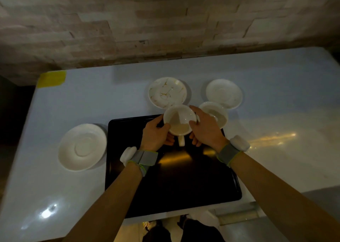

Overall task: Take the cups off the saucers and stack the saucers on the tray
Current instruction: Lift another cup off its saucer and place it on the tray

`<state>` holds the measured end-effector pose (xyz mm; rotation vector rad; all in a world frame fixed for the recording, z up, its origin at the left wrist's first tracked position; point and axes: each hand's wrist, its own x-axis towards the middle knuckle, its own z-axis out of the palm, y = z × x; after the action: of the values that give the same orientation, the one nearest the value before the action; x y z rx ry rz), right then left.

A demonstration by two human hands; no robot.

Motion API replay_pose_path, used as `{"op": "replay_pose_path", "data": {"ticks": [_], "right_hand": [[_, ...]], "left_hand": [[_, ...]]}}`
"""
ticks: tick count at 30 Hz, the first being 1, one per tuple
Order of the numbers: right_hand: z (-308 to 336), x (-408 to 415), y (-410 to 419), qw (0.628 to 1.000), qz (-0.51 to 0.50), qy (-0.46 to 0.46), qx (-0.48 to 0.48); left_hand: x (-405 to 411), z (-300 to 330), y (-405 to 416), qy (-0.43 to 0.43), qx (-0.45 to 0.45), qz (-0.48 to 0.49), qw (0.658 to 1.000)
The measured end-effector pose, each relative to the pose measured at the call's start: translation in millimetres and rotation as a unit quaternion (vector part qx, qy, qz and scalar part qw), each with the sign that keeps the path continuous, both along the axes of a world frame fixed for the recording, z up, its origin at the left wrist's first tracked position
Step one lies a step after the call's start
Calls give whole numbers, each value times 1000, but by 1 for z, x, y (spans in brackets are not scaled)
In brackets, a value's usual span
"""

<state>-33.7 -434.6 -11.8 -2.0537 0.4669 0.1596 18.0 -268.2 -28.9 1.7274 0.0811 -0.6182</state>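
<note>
Both hands, left (155,134) and right (206,129), clasp one cup (179,121) (handle toward the wrists) above the tray (174,183).

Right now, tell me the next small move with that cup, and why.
Probably set the cup on bare table, off the tray. Both the left hand and right hand hold it over the tray, which should stay free for the saucers.
</note>
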Motion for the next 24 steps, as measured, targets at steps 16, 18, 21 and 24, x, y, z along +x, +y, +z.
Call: {"op": "replay_pose_path", "data": {"ticks": [16, 18, 21, 24], "right_hand": [[0, 3, 5, 998, -22, 37, -40], [2, 3, 6, 998, -24, 42, -41], [3, 3, 6, 998, -23, 47, -45], [4, 4, 5, 998, -24, 45, -45]], "left_hand": [[4, -8, -4, 7, 15, -8, 1000], [4, -7, -4, 7, 15, -10, 1000], [5, -7, -4, 8, 16, -10, 1000], [6, -8, -4, 17, 16, -5, 1000]]}}
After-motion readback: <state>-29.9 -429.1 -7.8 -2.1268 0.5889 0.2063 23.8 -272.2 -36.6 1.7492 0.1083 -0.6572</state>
